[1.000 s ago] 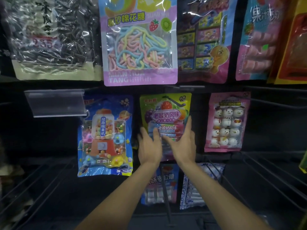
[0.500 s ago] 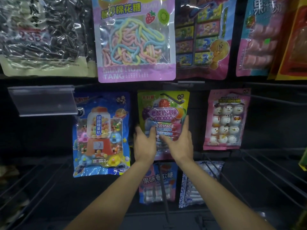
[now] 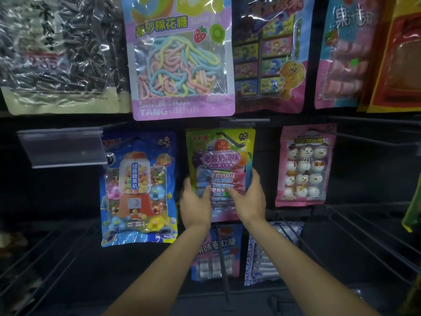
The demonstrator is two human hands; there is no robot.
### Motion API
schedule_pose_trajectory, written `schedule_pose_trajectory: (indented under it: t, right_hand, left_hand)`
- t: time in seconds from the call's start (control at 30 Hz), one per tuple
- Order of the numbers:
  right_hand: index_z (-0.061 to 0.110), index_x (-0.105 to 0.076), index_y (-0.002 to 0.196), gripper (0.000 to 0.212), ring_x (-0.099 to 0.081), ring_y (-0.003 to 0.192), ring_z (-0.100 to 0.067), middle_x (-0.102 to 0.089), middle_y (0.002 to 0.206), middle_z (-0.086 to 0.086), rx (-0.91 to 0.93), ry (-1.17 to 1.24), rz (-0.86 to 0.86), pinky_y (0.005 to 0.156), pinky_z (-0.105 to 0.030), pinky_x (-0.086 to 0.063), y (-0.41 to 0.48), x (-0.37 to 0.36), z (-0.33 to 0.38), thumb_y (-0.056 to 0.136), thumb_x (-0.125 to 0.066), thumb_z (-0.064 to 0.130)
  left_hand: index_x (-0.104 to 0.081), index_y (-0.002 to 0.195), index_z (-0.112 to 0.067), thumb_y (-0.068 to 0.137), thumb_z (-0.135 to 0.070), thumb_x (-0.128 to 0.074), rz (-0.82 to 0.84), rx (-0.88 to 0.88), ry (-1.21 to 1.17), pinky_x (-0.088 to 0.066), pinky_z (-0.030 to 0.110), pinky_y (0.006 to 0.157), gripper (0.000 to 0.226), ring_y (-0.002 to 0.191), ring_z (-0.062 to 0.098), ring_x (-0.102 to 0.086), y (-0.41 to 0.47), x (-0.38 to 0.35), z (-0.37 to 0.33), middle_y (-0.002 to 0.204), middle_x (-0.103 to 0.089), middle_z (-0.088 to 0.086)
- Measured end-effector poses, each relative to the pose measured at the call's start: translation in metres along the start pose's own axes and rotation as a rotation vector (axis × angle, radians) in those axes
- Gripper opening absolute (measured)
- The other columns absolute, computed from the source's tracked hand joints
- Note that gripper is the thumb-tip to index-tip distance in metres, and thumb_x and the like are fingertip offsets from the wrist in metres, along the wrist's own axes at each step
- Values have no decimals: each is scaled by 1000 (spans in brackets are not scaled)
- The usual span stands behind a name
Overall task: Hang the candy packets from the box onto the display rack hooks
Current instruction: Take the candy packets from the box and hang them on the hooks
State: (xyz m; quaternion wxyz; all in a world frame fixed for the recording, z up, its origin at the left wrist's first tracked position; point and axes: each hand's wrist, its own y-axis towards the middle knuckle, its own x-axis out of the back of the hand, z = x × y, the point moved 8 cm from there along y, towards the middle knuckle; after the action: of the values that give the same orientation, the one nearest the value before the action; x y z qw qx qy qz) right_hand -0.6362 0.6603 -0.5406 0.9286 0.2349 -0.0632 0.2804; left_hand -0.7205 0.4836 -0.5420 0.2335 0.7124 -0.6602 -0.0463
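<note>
Changing since a second ago: both hands lay flat on the packet face with straight fingers; now the fingers curl round its side edges, and the right fingertips sit lower on it.
Left hand (image 3: 195, 201): grasping the left edge of the yellow-green candy packet (image 3: 219, 156), thumb on the front, fingers tucked behind.
Right hand (image 3: 249, 199): grasping the right edge of the same packet, thumb across the printed sticks, fingers wrapped round the side.
Packet place: middle of the lower row, hanging upright on a wire hook (image 3: 230, 140) that passes through its top.
Left neighbour: blue gumball packet (image 3: 136, 190) just beside, apart from the left hand.
Right neighbour: pink snowman packet (image 3: 304, 165), near, with a dark gap between.
Above: purple rope-candy packet (image 3: 182, 58), its lower edge just over the held packet's top; seed bag (image 3: 59, 53) to its left.
Far left: clear price holder (image 3: 61, 149), tilted, at the gumball packet's top corner.
Below: blue-pink packet (image 3: 216, 252) and blue-white patterned packet (image 3: 271, 254), both partly covered by the forearms.
In the way: a dark wire rod (image 3: 224, 265) runs down across the blue-pink packet's front.
Lower right: wire shelf bars (image 3: 341, 236) slant outward.
</note>
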Motion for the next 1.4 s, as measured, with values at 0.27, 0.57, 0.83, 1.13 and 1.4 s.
schedule_pose_trajectory:
  t: [0.27,0.57,0.83,1.13,1.4]
  right_hand:
    - [22,-26,164,103,-58,135,-31,-53,151,-9,-104,-52,82,110,-49,-51,-4,10,9,83,-89,28]
    - [32,-27,162,87,-66,112,-26,-55,136,0,6,-237,141,81,-38,-56,-36,42,43,92,-77,19]
    - [24,-12,169,83,-1,162,-38,-3,176,-13,357,-866,436,125,-53,-29,-68,39,49,102,-62,14]
    - [19,6,169,105,22,161,-30,33,171,-3,469,-1146,588,132,-52,-8,-49,5,21,97,-70,17]
    - [20,7,169,106,19,161,-29,37,169,-2,443,-1174,600,132,-52,-6,-45,0,13,97,-70,15]
  left_hand:
    - [-21,165,-18,97,-34,-71,99,125,147,-48,50,105,85,135,37,-55,-17,8,-12,153,-53,13]
    - [-25,160,-15,98,-33,-68,316,209,304,-41,34,82,78,128,35,-58,-50,23,-41,152,-47,16]
    - [-11,167,-26,103,-48,-51,469,-385,888,-23,55,127,78,159,34,-15,-72,23,-51,174,-8,8]
    - [14,166,-28,103,-51,-51,627,-563,1277,-3,55,130,93,159,32,20,-55,-22,-29,168,34,0]
    - [3,168,-26,102,-53,-53,620,-558,1292,-10,55,130,91,160,30,20,-50,-24,-23,167,37,0]
